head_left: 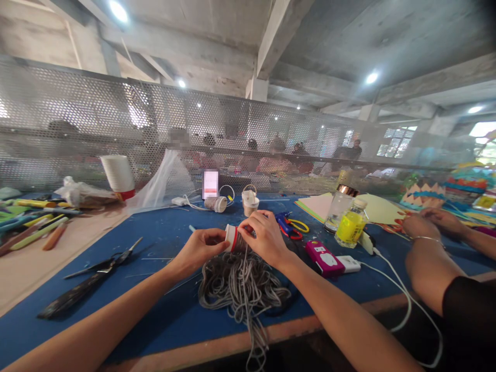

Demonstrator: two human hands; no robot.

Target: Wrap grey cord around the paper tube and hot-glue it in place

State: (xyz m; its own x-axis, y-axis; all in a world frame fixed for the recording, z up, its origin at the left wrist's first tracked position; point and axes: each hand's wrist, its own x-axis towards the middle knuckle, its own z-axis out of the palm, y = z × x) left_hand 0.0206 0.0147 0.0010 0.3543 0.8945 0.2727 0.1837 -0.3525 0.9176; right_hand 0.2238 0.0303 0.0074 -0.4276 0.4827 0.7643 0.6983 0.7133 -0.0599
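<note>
1. Here, loose grey cord (242, 289) is heaped on the blue table (170, 320), strands draped over the near edge.
2. At its far side, a paper cup (231, 238) is held sideways: rim end grasped by the left hand (205, 249), cord-wrapped side by the right hand (266, 236).
3. Beyond, another wrapped cup (215, 204) is seen lying near a small upright basket (250, 205).

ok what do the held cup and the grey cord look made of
Held cup: probably smooth paper, going by its white wall and red band, though plastic is possible. Grey cord: likely soft, matt textile, since its loops drape limply; exact fibre unclear.
</note>
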